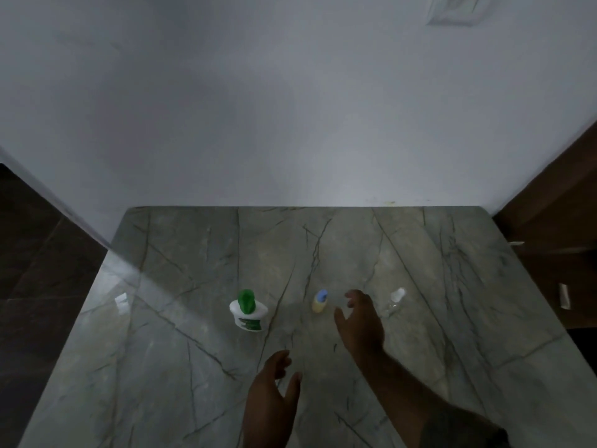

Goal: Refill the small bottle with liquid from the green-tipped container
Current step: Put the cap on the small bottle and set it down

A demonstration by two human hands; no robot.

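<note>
2 hands empty, fingers spread, left hand low, right hand near small bottle

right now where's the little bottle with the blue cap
In the head view the blue-capped bottle stands upright, between the green-tipped container to its left and the right hand close on its right.

Label on green-tipped container: blurred, unreadable. At right, clear item: too faint to identify. Wrist of left hand: cut by bottom edge. Top edge crops wall fitting.
</note>
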